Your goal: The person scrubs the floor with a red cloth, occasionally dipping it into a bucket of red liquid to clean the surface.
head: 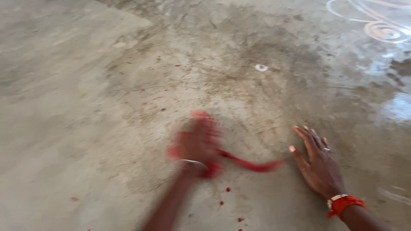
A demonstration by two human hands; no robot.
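My left hand is blurred by motion low in the middle of the head view. It is closed around something red, and a red strip trails from it to the right along the concrete floor. A bangle circles that wrist. My right hand lies flat on the floor to the right, fingers spread and pointing up-left. It wears a ring, and red and gold bangles sit at its wrist. The red strip's end lies just left of its thumb.
Small red specks dot the floor below the hands and further up. A small white spot sits further away. White curved floor drawing fills the top right corner, beside wet, shiny patches.
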